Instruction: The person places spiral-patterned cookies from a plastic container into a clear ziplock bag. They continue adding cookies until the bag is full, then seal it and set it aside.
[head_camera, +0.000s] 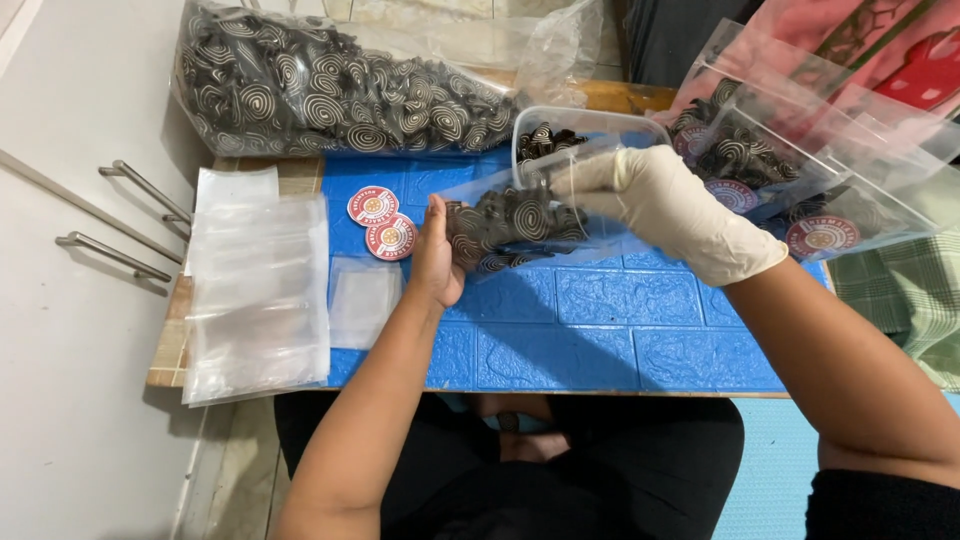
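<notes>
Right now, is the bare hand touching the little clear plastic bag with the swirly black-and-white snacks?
Touching. The head view shows the bare left hand pressed against the end of the small clear plastic bag of swirled snacks, with no gap between them.

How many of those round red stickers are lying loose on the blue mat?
2 round red stickers: one near the mat's far left corner, the other just beside and overlapping it, near the bare left hand. More like them show on the filled packets at right.

Stack of empty clear bags (258, 290) at left; two round red stickers (382, 222); blue mat (600, 340)
</notes>
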